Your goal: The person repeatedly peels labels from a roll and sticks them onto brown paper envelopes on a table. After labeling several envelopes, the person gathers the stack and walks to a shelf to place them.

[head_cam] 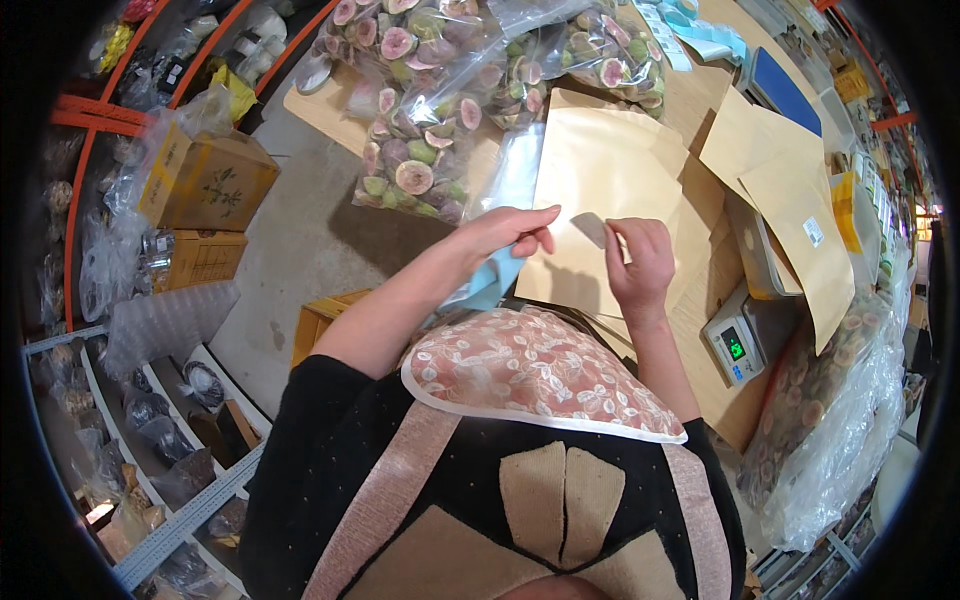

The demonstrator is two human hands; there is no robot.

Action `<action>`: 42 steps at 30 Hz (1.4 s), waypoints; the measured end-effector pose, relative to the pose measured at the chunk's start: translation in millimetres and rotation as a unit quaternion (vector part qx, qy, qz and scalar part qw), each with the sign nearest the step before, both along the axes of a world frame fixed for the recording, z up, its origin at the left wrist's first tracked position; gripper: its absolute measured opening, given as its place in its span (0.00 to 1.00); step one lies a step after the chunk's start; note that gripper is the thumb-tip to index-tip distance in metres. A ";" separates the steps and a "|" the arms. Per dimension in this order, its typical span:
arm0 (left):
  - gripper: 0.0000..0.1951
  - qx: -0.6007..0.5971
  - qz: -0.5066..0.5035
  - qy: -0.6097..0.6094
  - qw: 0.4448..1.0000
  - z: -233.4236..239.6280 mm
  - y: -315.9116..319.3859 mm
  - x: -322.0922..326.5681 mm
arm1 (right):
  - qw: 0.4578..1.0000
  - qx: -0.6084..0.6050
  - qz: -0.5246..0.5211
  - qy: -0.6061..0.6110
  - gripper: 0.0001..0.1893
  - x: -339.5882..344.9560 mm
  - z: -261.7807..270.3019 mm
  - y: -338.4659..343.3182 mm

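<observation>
Between the thumb and fingers of my right hand (641, 262) is a small grey-looking label (590, 229), held by its edge. It hovers over a large kraft paper envelope (600, 165) lying on the wooden table. My left hand (517, 231) is to the left of the label, forefinger extended toward it. A light-blue strip of label backing (491, 279) hangs under that hand, gripped by the curled fingers and partly hidden by the wrist. Clear zip bags of halved dried figs (420, 157) lie beyond my left hand, one overhanging the table's edge.
More kraft envelopes (802, 217) lie at the right, near a digital scale (739, 345) with a lit display. A blue-covered book or box (784, 90) and blue label strips (697, 30) are farther back. Cardboard boxes (214, 180) and orange-framed shelves (97, 112) stand left.
</observation>
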State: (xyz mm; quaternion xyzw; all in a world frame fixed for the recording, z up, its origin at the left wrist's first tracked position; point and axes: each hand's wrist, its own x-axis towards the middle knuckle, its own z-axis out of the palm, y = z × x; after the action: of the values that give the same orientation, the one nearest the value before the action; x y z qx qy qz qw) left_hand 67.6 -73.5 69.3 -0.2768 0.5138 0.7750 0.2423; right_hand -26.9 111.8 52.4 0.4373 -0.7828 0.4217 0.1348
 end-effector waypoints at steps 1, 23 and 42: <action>0.21 0.072 0.036 -0.057 0.995 -5.6 6.4 -4.8 | 0.999 0.004 0.013 0.034 0.08 1.1 2.8 -1.3; 0.11 -0.137 -0.004 0.110 0.984 -39.7 34.9 -29.2 | 0.741 -0.098 -0.073 -0.660 0.07 -0.5 -48.5 45.7; 0.39 -0.579 -0.287 0.099 0.757 -67.9 59.7 -58.2 | 0.756 -0.129 -0.147 -0.625 0.07 -85.9 -120.2 33.4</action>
State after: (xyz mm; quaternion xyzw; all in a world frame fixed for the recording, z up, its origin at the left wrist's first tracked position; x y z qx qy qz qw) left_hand 9.4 -13.8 1.4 -0.1252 0.9409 0.2475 0.1945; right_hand -112.8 145.3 -67.7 -0.0651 -0.6857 0.6731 -0.2692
